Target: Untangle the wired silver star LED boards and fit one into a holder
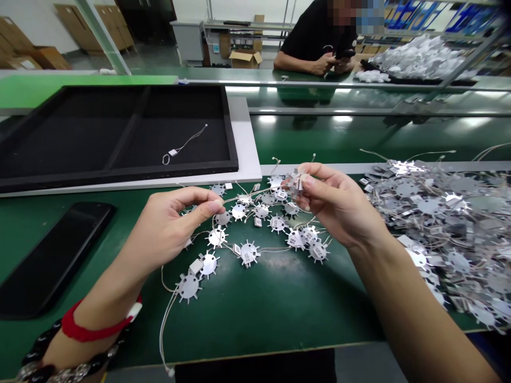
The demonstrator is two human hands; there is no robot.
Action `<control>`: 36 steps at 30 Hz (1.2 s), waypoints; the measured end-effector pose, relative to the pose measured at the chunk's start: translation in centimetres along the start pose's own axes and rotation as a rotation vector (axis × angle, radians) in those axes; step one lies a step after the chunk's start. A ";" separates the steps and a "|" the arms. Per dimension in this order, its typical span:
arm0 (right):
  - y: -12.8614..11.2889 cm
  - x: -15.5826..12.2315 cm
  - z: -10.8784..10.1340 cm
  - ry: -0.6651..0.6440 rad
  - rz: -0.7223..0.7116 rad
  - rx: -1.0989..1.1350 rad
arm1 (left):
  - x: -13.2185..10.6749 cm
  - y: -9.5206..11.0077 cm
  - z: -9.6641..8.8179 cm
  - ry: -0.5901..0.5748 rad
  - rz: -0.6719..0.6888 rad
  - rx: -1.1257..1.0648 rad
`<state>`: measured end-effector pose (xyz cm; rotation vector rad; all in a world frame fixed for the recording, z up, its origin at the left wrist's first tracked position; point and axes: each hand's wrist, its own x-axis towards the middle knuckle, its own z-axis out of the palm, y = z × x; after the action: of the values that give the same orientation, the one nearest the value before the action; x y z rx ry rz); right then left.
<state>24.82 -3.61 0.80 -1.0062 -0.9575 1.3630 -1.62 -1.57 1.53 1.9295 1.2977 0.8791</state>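
Note:
In the head view my right hand [339,199] pinches a small silvery toothed metal disc [294,183] between thumb and fingers; whether more than one piece is there I cannot tell. A thin pale wire [255,192] stretches leftward from that disc. My left hand [170,226] is closed, thumb against forefinger, on the wire's other end. Below and between both hands lie several similar discs [249,254] with wires and small white labelled tags. One disc [188,287] lies nearest me, its wire trailing to the table's front edge.
A large pile of wired discs [435,213] covers the right side. A dark phone [56,260] lies at the left. Behind it, a black tray [179,106] holds one wired tag [173,152]. Across the bench a person [307,40] leans beside white parts [419,58].

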 end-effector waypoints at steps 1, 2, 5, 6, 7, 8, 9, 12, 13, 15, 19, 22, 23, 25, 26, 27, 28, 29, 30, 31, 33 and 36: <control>0.0 0.0 0.0 0.003 0.010 0.006 | 0.0 0.0 0.0 -0.006 0.005 -0.010; 0.0 0.1 0.0 0.003 0.018 0.014 | 0.0 -0.1 0.0 -0.012 0.010 -0.019; 0.1 0.1 0.1 -0.007 0.029 0.037 | 0.1 -0.2 0.0 -0.026 0.020 -0.036; 0.1 0.1 0.1 -0.008 0.030 0.042 | 0.1 -0.3 0.0 -0.032 0.020 -0.041; 0.1 0.1 0.1 -0.005 0.033 0.045 | 0.1 -0.4 0.0 -0.038 0.022 -0.046; 0.1 0.1 0.2 0.000 0.037 0.045 | 0.1 -0.5 -0.1 -0.043 0.024 -0.049; 0.1 0.1 0.2 0.005 0.042 0.045 | 0.1 -0.6 -0.1 -0.045 0.025 -0.051; 0.1 0.0 0.3 0.006 0.052 0.047 | 0.1 -0.7 -0.2 -0.047 0.019 -0.047; 0.1 0.0 0.3 0.003 0.054 0.050 | 0.1 -0.7 -0.3 -0.049 0.016 -0.047; 0.1 0.0 0.4 -0.003 0.056 0.054 | 0.1 -0.6 -0.3 -0.056 0.007 -0.061; 0.1 0.0 0.4 -0.020 0.042 0.049 | 0.2 -0.2 -0.4 -0.092 -0.025 -0.167; 0.1 0.0 0.3 -0.031 0.028 0.035 | 0.3 -0.3 -0.4 -0.110 -0.045 -0.227; 0.1 0.0 0.3 -0.033 0.026 0.032 | 0.3 -0.4 -0.4 -0.115 -0.050 -0.243; 0.0 0.0 0.2 -0.039 0.026 0.033 | 0.3 -0.6 -0.4 -0.129 -0.058 -0.282; 0.0 0.0 0.2 -0.040 0.027 0.036 | 0.3 -0.7 -0.5 -0.139 -0.062 -0.306; 0.0 0.0 0.2 -0.039 0.028 0.037 | 0.2 -0.8 -0.5 -0.151 -0.066 -0.332; 0.0 0.0 0.2 -0.037 0.029 0.035 | 0.2 -0.9 -0.5 -0.161 -0.072 -0.359; 0.0 0.0 0.3 -0.037 0.032 0.030 | 0.3 -0.9 -0.6 -0.168 -0.080 -0.386; 0.0 -0.1 0.3 -0.038 0.033 0.022 | 0.3 -0.9 -0.6 -0.171 -0.091 -0.410; 0.1 -0.1 0.3 -0.040 0.033 0.016 | 0.3 -0.8 -0.6 -0.170 -0.099 -0.431; 0.1 -0.1 0.3 -0.039 0.031 0.009 | 0.4 -0.7 -0.6 -0.165 -0.108 -0.455; 0.1 -0.1 0.2 -0.026 0.023 0.001 | 0.4 -0.5 -0.5 -0.160 -0.098 -0.451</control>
<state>24.57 -3.70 0.78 -1.0038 -0.9677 1.3988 -2.15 -1.02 1.45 1.5358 0.9899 0.8621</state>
